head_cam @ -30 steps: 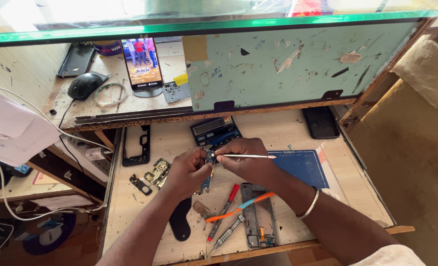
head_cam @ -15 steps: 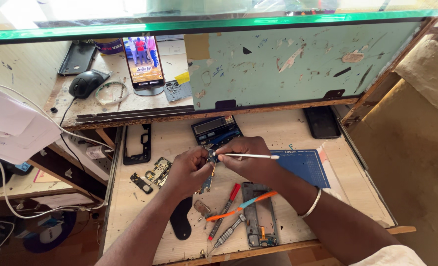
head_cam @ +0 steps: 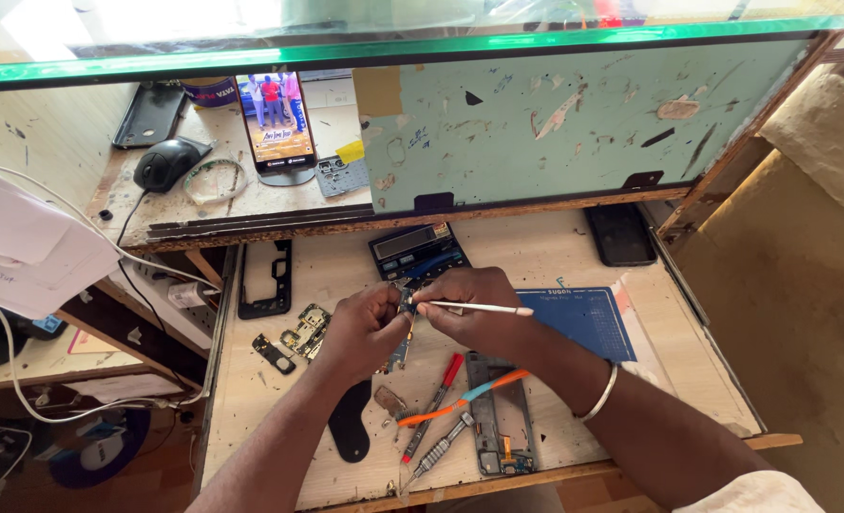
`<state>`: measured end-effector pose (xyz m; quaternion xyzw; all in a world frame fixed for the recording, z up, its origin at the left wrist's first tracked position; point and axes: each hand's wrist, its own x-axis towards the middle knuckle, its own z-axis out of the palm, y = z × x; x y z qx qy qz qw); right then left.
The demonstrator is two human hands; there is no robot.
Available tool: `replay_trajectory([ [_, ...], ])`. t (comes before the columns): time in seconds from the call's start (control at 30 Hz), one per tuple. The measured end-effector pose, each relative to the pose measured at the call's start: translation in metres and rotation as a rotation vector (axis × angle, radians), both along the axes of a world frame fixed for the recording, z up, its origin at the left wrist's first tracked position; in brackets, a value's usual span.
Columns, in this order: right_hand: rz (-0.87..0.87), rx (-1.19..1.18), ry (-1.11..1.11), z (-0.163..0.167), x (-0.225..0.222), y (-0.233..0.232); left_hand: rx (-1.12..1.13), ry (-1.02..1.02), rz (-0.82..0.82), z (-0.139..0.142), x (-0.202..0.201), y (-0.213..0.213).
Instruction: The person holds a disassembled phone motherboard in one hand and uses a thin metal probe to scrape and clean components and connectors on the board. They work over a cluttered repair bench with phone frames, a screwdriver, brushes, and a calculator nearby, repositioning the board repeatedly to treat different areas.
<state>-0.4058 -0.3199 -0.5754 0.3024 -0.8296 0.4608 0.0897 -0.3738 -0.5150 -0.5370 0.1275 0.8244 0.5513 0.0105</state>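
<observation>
The left hand (head_cam: pixel 369 328) pinched a small blue circuit board (head_cam: pixel 400 350) steady above the wooden table (head_cam: pixel 555 256); the right hand (head_cam: pixel 474 306) gripped a thin white tool (head_cam: pixel 483 309), tip at the board.

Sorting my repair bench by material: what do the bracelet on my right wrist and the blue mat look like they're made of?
Bracelet: seemingly metal, polished silver; it shows a bright glint. Blue mat: likely rubber or silicone, matte; it lies flat without shine, though the view leaves that open.

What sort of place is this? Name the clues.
Probably a phone repair bench: a bare black phone frame, a small green circuit board and a red-handled screwdriver lie on the worn wooden worktop.
</observation>
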Motion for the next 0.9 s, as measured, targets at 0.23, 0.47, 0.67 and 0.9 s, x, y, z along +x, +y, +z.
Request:
replay_trajectory([
  [0.23,0.015,0.044,0.284,0.0018,0.0054,0.0003,-0.114,0.155,0.002,-0.0007,-0.0011,-0.0004],
  [0.47,-0.006,0.059,0.303,0.0039,0.0056,-0.0010,-0.092,0.099,0.015,-0.0008,-0.0005,-0.0014],
  [0.67,0.066,-0.038,0.183,0.0047,0.0063,0.0007,-0.111,0.092,-0.017,-0.0011,-0.0014,-0.0027],
  [0.9,0.031,-0.040,0.041,0.0042,0.0073,-0.0007,-0.107,0.089,-0.012,-0.0018,-0.0013,-0.0038],
])
